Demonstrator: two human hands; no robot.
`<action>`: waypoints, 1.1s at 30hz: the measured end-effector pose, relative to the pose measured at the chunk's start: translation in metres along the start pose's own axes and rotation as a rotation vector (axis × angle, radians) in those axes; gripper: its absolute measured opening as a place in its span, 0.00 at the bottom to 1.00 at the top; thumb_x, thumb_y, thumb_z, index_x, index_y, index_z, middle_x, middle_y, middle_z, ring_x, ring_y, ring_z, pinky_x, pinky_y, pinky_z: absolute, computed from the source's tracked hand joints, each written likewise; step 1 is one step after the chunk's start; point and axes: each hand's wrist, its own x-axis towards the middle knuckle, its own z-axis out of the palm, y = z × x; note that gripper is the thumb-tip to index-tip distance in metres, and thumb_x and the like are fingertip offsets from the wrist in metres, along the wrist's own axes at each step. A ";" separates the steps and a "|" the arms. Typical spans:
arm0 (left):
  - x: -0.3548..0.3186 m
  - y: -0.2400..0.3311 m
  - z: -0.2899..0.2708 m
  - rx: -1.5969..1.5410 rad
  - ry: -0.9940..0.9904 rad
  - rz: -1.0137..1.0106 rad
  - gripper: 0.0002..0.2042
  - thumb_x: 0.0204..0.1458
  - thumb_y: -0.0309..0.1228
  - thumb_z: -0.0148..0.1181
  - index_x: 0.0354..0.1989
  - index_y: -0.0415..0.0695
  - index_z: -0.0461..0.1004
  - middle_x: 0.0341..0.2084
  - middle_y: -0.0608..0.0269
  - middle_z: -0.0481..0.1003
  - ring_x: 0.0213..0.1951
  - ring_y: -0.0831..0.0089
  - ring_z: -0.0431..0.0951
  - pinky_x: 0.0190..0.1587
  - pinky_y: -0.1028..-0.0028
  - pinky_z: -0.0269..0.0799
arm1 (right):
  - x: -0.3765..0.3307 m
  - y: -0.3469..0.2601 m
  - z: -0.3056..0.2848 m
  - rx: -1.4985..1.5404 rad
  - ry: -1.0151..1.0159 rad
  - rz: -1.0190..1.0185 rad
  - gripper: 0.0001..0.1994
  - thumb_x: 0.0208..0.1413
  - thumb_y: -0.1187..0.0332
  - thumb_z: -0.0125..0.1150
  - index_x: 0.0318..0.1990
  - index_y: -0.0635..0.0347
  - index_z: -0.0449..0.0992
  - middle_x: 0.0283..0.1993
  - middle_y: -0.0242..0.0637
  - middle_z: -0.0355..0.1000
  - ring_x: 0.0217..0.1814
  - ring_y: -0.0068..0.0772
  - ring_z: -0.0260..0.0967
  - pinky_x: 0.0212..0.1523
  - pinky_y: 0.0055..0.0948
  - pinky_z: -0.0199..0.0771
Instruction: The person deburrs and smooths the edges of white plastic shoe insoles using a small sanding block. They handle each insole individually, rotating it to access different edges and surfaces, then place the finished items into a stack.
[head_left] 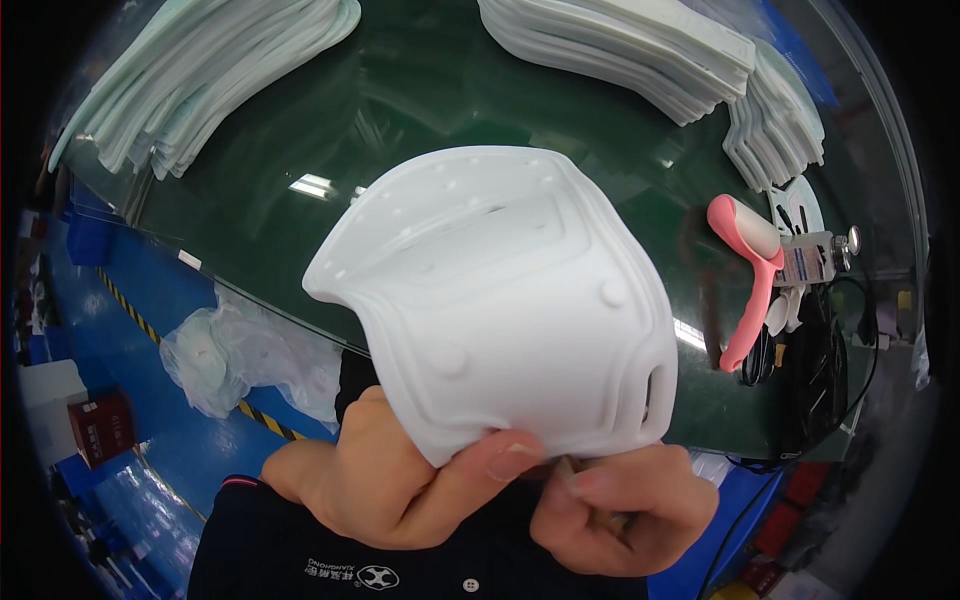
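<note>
A white moulded foam pad [500, 300], curved like a helmet liner with small holes, round studs and a slot, is held up close in front of me over the table edge. My left hand [400, 480] grips its lower edge, thumb pressed on the front. My right hand [625, 500] pinches the bottom edge beside it, and something small and dark shows between its fingers; I cannot tell what it is.
A dark green glass-topped table [400, 90] carries stacks of white foam pads at the far left [190, 80], far middle [620, 50] and right [780, 130]. A pink lint roller [750, 270] lies at the right by cables. A plastic bag [240, 350] of scraps sits on the blue floor.
</note>
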 end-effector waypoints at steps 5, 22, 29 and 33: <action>0.009 -0.007 -0.009 0.150 -0.157 0.151 0.08 0.41 0.18 0.55 0.31 0.30 0.69 0.26 0.51 0.73 0.26 0.66 0.75 0.28 0.76 0.69 | 0.010 -0.001 -0.009 -0.085 -0.014 -0.027 0.12 0.41 0.81 0.52 0.33 0.64 0.57 0.21 0.35 0.59 0.17 0.23 0.62 0.19 0.17 0.63; 0.011 -0.003 -0.007 0.220 -0.150 0.075 0.07 0.41 0.19 0.55 0.29 0.30 0.70 0.23 0.52 0.73 0.22 0.64 0.74 0.26 0.76 0.69 | 0.003 0.005 -0.006 0.084 0.262 -0.038 0.17 0.28 0.85 0.62 0.32 0.68 0.67 0.22 0.39 0.67 0.19 0.31 0.67 0.18 0.18 0.68; 0.010 0.001 -0.011 0.226 -0.114 0.015 0.08 0.41 0.20 0.56 0.31 0.32 0.70 0.23 0.53 0.73 0.24 0.67 0.75 0.26 0.78 0.68 | 0.010 0.024 -0.004 -0.084 0.403 -0.045 0.18 0.29 0.88 0.56 0.33 0.66 0.65 0.20 0.38 0.66 0.14 0.27 0.62 0.14 0.17 0.63; 0.007 0.003 -0.007 0.123 -0.033 -0.051 0.08 0.41 0.22 0.57 0.31 0.33 0.71 0.23 0.54 0.74 0.24 0.70 0.75 0.26 0.78 0.67 | 0.009 0.018 -0.010 0.305 0.539 0.136 0.15 0.38 0.87 0.52 0.35 0.68 0.58 0.19 0.39 0.62 0.15 0.28 0.63 0.11 0.17 0.63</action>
